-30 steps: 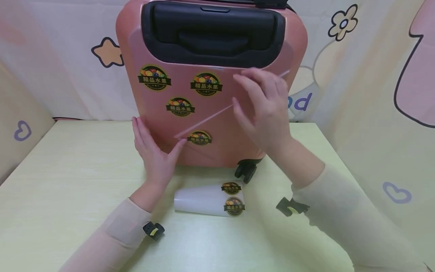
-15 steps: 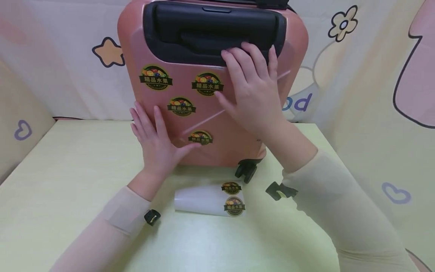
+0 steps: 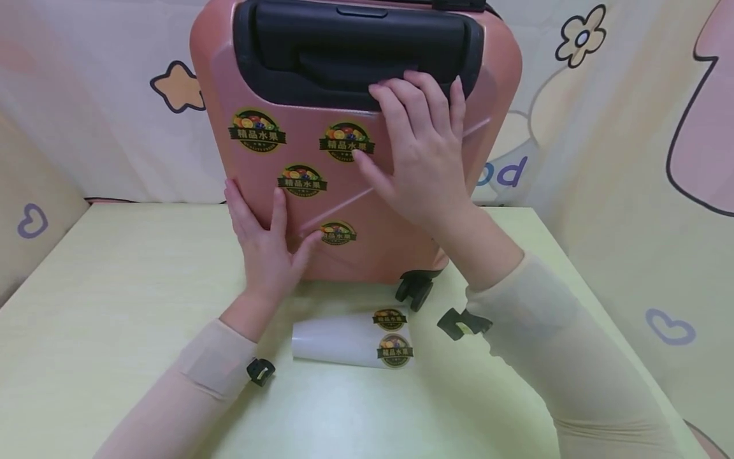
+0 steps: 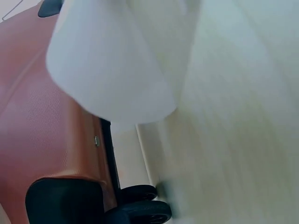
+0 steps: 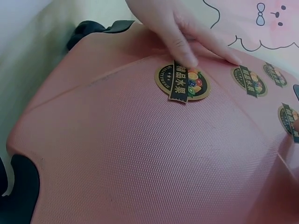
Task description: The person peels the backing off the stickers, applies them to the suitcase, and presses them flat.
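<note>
A pink hard-shell suitcase [image 3: 378,255] stands on the table, with several round fruit-label stickers on its front. My left hand [image 3: 266,252] rests against its lower left side, fingers spread. The thumb and a finger of that hand reach the lowest sticker [image 5: 163,84] and the middle sticker [image 5: 247,83] in the right wrist view. Higher up, my right hand [image 3: 424,153] lies spread over the shell. Its fingertips touch the black handle panel [image 3: 355,51], and its thumb overlaps the upper right sticker [image 3: 343,135]. The upper left sticker [image 3: 257,131] is uncovered.
A white sticker sheet [image 3: 332,341] lies in front of the suitcase, curled at its left end, with two stickers at its right end. A black caster wheel [image 3: 414,290] shows at the suitcase's lower right. Printed curtains [image 3: 115,95] hang behind.
My right hand has gone from bent fingers in front of the shell to lying spread on it, fingertips up at the black panel. My left fingers have spread wider.
</note>
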The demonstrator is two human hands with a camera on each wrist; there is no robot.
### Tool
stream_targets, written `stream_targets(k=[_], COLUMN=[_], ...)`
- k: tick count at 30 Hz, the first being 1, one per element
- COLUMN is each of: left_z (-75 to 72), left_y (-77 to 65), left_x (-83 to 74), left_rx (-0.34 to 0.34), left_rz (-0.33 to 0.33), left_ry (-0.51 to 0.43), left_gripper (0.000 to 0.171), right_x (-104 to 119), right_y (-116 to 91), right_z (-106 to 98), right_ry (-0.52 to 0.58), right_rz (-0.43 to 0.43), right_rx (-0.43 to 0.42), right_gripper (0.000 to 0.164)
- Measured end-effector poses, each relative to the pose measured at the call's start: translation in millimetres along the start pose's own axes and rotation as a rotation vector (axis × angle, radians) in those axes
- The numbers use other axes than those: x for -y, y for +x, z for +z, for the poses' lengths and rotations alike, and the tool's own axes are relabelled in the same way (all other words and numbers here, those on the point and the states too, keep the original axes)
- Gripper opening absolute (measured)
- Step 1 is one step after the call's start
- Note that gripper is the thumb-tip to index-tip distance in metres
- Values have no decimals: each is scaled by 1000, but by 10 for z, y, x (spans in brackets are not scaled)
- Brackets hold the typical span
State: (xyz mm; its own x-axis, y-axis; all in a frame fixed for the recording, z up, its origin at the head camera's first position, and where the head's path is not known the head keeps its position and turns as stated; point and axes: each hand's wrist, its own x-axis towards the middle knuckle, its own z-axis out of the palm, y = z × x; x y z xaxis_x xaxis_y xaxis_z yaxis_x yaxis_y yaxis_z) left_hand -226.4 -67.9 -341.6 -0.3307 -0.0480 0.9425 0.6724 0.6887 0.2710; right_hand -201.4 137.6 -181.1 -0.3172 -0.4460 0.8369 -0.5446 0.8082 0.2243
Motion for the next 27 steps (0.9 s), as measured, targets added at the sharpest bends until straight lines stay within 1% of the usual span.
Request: stream_targets(k=[3,5,6,8,12,15,18,22,27], left_z=[7,9,11,15,29,44,64,91,111], left_y=[-18,-24,-27,-30,-3,34,49,27,-28], left_x=[-7,-19,-28,-58,-112,-128,-124,-116,-127], left_rx=[-41,-50,-43,-14,50,62,25,-30,-23], left_rz=[-8,-13,-9,3,38,43,50,77,67], left_ry=[-30,-15,1,41,123,162,171,181,211], left_gripper=[58,54,55,64,95,105,99,81,62], right_x=[-3,-6,-7,-9,-13,-13,-12,-6,1], right_y=[-2,-7,-11,-23,-33,-30,-23,-13,-11], right_z=[3,0,-2,-5,-3,6,11,13,18], right_ry=[9,15,17,20,39,55,69,83,94], right_rz=[0,8,15,28,46,39,29,18,20], right_rx=[-2,-3,-1,0,-16,-37,-51,-63,-62], right_gripper=[58,58,58,58,58,57,56,56,56])
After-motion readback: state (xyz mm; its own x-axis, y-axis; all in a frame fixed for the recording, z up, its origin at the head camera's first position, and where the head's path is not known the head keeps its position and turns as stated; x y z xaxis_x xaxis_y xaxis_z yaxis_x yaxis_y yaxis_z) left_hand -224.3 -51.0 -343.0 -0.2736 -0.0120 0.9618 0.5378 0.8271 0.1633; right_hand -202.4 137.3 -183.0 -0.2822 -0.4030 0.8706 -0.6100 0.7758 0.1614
